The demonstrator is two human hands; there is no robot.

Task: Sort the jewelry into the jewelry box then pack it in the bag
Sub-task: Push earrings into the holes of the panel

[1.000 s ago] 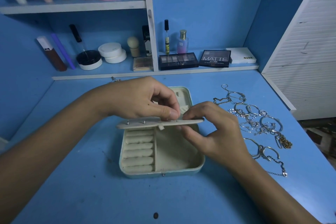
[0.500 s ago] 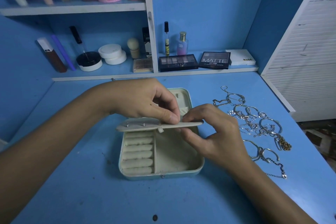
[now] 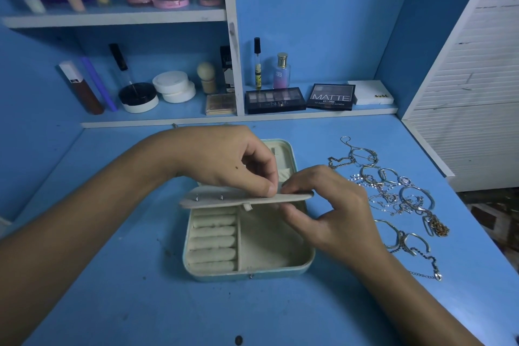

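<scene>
Jewelry box [image 3: 248, 244] lying open on the blue bench [image 3: 112, 303], cream lined, ring rolls filling the left compartment, the right compartment bare. Lid [image 3: 280, 154] lying back behind the base, mostly hidden by the hands. Being held level above the box: a flat cream earring panel [image 3: 241, 199], two small metal studs poking through near its left end, a little tab hanging from its front edge. Left hand [image 3: 224, 160] reaching over the lid, thumb and forefinger pinching the panel's top edge near the middle. Right hand [image 3: 331, 213] gripping the panel's right end, fingers [image 3: 297, 182] curling over the top, thumb pressing up from below. Loose jewelry [image 3: 393, 199] lying in a tangle on the bench, right of the box and apart from it: silver bangles, rings, thin chains, one gold-toned piece. Sitting on the shelf [image 3: 196, 121] behind: eyeshadow palettes [image 3: 300, 98], round jars, a perfume bottle [image 3: 281, 71].
</scene>
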